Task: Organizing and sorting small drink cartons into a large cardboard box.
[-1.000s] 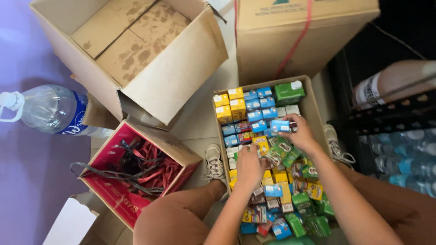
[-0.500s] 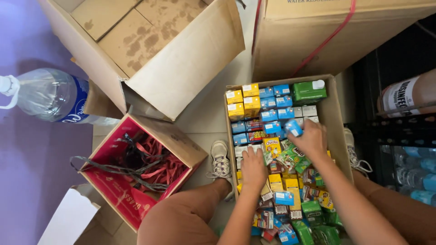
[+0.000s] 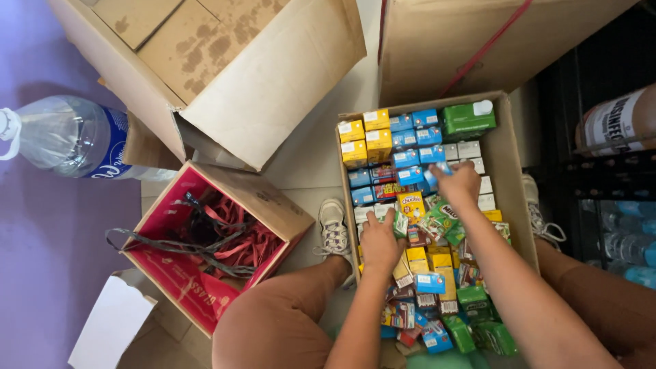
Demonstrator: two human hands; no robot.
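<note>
A shallow cardboard tray (image 3: 509,171) on the floor between my feet holds many small drink cartons in yellow, blue, white and green. The far rows stand in neat lines; the near ones lie jumbled. My right hand (image 3: 456,183) is shut on a small blue carton (image 3: 432,175) at the edge of the blue rows. My left hand (image 3: 378,240) rests on the jumbled cartons, fingers around a small green-and-white carton (image 3: 399,223). A larger green carton (image 3: 467,119) with a white cap lies at the tray's far right corner.
A red box (image 3: 179,281) of tangled red and grey straps sits at left. Behind it is an open cardboard box (image 3: 225,68), another closed one (image 3: 478,34) at top right. A big water bottle (image 3: 65,137) lies far left. Shelving with bottles (image 3: 615,205) stands right.
My right hand has carried the blue carton a little farther toward the ordered blue rows. My left hand has moved up onto the jumbled cartons. The camera has tilted slightly.
</note>
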